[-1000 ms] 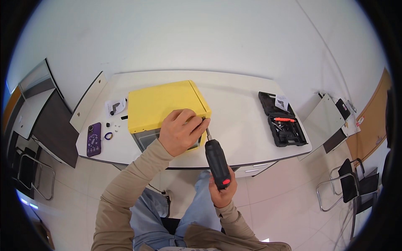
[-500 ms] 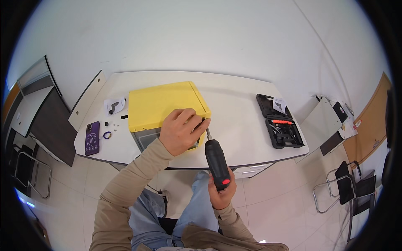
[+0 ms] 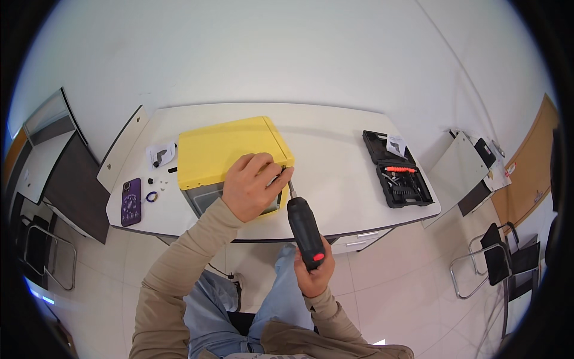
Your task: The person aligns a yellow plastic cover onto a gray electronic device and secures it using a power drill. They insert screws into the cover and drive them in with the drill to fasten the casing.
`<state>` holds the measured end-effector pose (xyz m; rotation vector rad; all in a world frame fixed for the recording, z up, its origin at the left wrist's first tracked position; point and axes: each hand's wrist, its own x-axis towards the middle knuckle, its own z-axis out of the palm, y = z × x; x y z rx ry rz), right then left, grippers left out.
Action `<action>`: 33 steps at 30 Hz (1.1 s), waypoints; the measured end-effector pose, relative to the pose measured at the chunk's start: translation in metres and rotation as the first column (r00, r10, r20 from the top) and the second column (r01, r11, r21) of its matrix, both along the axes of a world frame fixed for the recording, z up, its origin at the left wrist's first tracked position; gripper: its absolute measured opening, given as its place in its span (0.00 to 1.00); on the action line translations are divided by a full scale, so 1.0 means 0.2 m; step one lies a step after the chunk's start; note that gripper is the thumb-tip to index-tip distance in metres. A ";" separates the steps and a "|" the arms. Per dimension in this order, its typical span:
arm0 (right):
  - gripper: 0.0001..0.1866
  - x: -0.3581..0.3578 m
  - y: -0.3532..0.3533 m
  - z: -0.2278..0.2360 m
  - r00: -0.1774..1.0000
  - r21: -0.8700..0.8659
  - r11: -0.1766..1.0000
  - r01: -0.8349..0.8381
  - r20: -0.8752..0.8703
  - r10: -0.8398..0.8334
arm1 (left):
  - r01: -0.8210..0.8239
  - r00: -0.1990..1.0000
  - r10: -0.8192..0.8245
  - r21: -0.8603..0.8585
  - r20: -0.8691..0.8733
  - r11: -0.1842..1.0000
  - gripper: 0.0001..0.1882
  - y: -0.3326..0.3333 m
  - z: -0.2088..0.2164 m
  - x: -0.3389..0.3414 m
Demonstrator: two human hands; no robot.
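Note:
A yellow box-shaped case [image 3: 224,149] with a grey front face lies on the white table [image 3: 335,161]. My left hand [image 3: 254,185] rests on its near right corner, fingers curled over the edge and pinching near the tool's tip. My right hand [image 3: 314,272] grips a black electric screwdriver [image 3: 305,226] with a red button. Its bit points up at the case's right front corner, next to my left fingertips.
A purple phone [image 3: 131,201], a small ring [image 3: 150,195], tiny loose parts and a white bag [image 3: 161,154] lie left of the case. An open black tool case [image 3: 397,175] with bits sits at the right. Chairs [image 3: 502,263] stand around; a side desk [image 3: 460,173] at the right.

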<state>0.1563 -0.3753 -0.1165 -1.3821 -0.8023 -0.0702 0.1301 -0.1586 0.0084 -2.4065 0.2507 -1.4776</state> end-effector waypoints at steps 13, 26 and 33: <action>0.29 0.02 0.02 -0.04 0.994 -0.028 0.999 0.025 0.102 -0.022 | 0.009 1.000 -0.009 0.020 -0.015 1.000 0.18 0.00 0.03 0.00; 0.31 0.01 0.02 0.03 0.990 -0.014 0.999 0.038 0.134 -0.035 | 0.008 1.000 -0.007 0.047 -0.030 0.999 0.18 0.00 0.05 0.01; 0.31 0.02 0.02 0.01 0.996 0.022 1.000 -0.012 0.085 0.011 | 0.007 0.999 -0.006 0.041 -0.032 0.999 0.17 0.00 0.05 0.01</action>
